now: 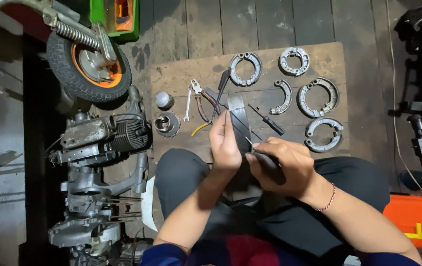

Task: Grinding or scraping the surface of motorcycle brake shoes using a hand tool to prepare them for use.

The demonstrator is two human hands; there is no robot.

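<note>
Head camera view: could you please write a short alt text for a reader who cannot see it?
A seated person's left hand holds a curved dark brake shoe upright while the right hand works a thin tool against it. Grey metal brake shoes, pliers and a black screwdriver lie on a wooden board.

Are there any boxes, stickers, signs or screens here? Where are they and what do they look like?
No stickers, signs or screens can be seen.
Green crate: top edge, left of middle, beside the small wheel; boxy, bright green with something orange inside.
Orange case: lower right corner, on the floor; flat, rectangular, orange with a yellow catch.
Both hands, left hand and right hand, hold a curved dark strip, not a package.
</note>
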